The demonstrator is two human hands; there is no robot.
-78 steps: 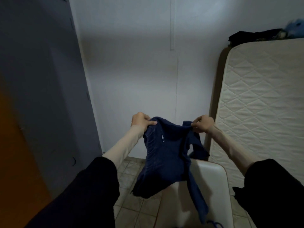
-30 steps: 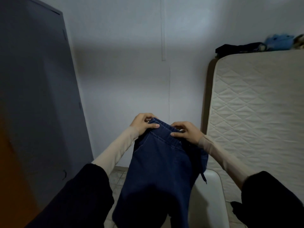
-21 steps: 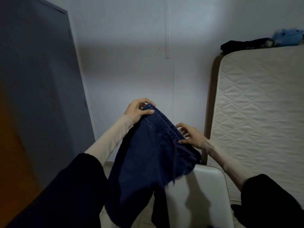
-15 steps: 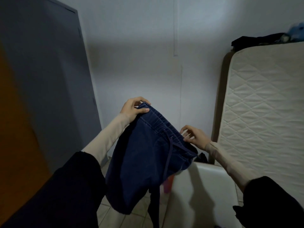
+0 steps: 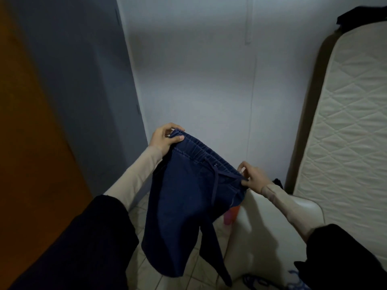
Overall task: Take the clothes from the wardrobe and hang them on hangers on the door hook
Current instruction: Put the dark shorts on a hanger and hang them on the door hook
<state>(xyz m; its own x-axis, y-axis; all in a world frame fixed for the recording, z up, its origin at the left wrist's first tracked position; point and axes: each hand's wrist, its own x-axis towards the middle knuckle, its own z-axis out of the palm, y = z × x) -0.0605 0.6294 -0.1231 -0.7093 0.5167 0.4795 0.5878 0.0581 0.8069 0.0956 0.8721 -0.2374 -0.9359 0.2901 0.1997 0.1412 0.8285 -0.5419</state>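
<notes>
While we've got the dark blue jeans (image 5: pixel 184 197) held up by the waistband, our left hand (image 5: pixel 164 139) pinches the far-left end and our right hand (image 5: pixel 253 177) pinches the near-right end, so they hang over the white chair (image 5: pixel 270 231), mattress (image 5: pixel 345 126) leaning on the right.

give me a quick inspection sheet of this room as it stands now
surface: tiled floor; white chair below the hands.
job's things: blue jeans held up by the waistband; drawstring hangs loose. No hanger or door hook in view.
clutter: pink item behind the jeans; dark clothes on top of the mattress.
hands: left hand grips one waistband end; right hand pinches the other.
cables: nothing seen.
surroundings: grey wardrobe at left, white wall, upright mattress at right.
</notes>
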